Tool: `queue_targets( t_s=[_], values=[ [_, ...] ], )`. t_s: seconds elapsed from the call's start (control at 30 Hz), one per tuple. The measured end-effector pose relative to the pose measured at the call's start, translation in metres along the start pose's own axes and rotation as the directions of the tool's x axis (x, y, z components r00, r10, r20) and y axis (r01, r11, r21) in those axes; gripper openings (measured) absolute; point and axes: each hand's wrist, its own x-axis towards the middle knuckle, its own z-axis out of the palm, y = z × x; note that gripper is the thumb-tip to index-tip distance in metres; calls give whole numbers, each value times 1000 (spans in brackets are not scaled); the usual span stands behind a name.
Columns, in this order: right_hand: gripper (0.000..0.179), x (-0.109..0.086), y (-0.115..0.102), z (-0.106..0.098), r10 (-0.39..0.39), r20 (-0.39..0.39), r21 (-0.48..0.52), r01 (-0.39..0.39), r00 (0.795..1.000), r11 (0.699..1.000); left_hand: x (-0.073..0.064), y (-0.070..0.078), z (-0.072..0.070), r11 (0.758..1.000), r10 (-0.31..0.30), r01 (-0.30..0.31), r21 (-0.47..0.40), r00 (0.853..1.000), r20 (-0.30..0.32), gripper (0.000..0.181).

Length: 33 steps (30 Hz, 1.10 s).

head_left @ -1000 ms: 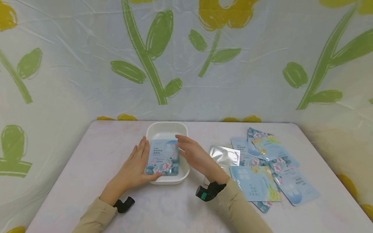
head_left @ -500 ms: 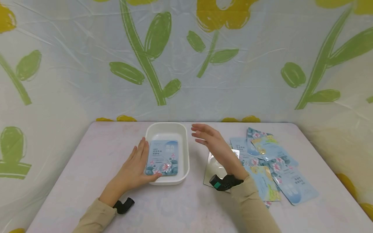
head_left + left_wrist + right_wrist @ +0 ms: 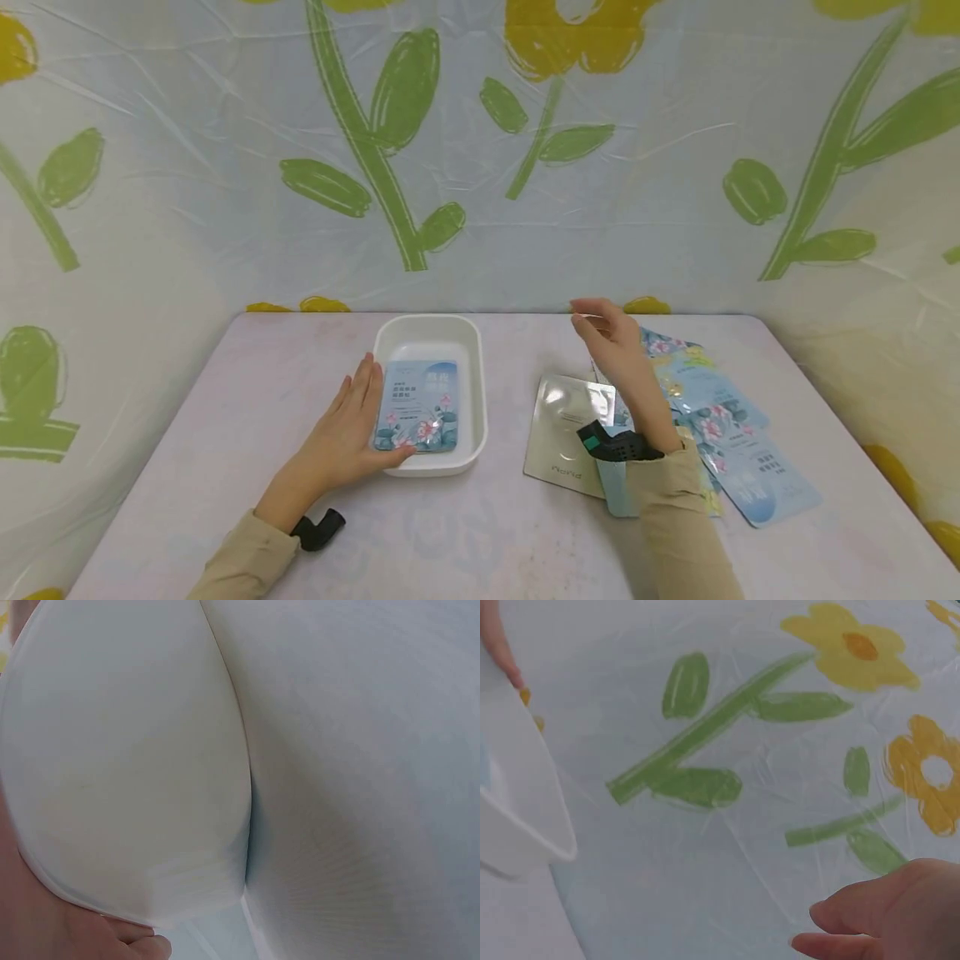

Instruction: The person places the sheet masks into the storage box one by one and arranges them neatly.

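A white plastic tray [image 3: 471, 392] stands left of centre, with a stack of light blue, lotus-printed sachets [image 3: 418, 408] in it. Along its left wall lies my left hand [image 3: 337, 442], fingers straight and thumb reaching over the front corner. The left wrist view is mostly filled by the tray's white outside [image 3: 127, 765]. My right hand [image 3: 622, 354] is raised at the left of the loose sachets, fingers slightly bent and nothing between them. In the right wrist view its thumb and finger [image 3: 844, 946] stand apart.
A silver-beige sachet [image 3: 562, 437] lies between the tray and a spread-out pile of blue flowered sachets [image 3: 757, 467] on the right. My right forearm covers part of that pile. A flower-printed cloth [image 3: 615, 208] hangs behind the table [image 3: 480, 533].
My right hand has left the tray's right side and moved right, rising over the pile; the silver-beige sachet shows more fully. The left hand and tray have stayed in place.
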Motion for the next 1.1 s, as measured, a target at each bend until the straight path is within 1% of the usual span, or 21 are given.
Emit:
queue_targets(
  t_s=[0.07,0.13,0.2,0.27,0.4,0.53,0.63,0.8,0.87,0.93,1.0,1.1],
  values=[
    [34,2,8,-6,-38,-60,-52,35,997,998,0,0,0,1000,-1,1,1,1000,-4,125],
    [33,3,18,-13,-76,-126,-113,62,989,992,-1,0,0,1000,3,-3,2,1000,-8,125],
    [31,3,29,-20,-97,-185,-156,69,978,985,0,0,0,1000,5,-5,-1,1000,-4,125],
    [30,4,39,-27,-103,-239,-174,62,965,983,-1,0,0,1000,4,-4,-3,1000,-1,125],
    [29,2,56,-41,-70,-342,-195,2,937,981,-1,0,0,1000,3,-3,-3,1000,2,125],
    [27,-1,72,-55,-27,-442,-214,-77,897,974,-1,0,-1,1000,11,-11,2,1000,-5,125],
    [30,-4,84,-65,30,-492,-198,-145,870,969,-1,0,-1,1000,18,-18,5,1000,-14,125],
    [37,-11,103,-79,148,-530,-139,-257,835,956,-1,0,-1,1000,17,-16,10,1000,-21,125],
    [39,-14,111,-84,192,-539,-132,-308,820,942,-1,0,0,1000,17,-17,10,1000,-18,125],
    [43,-17,118,-90,247,-531,-121,-362,810,924,0,1,-1,1000,10,-10,7,1000,-10,125],
    [50,-21,128,-96,307,-504,-117,-416,807,902,0,1,-1,1000,6,-6,5,1000,-1,125],
    [64,-28,139,-103,397,-428,-116,-484,812,867,1,1,-1,1000,-6,6,6,1000,15,126]
  ],
)
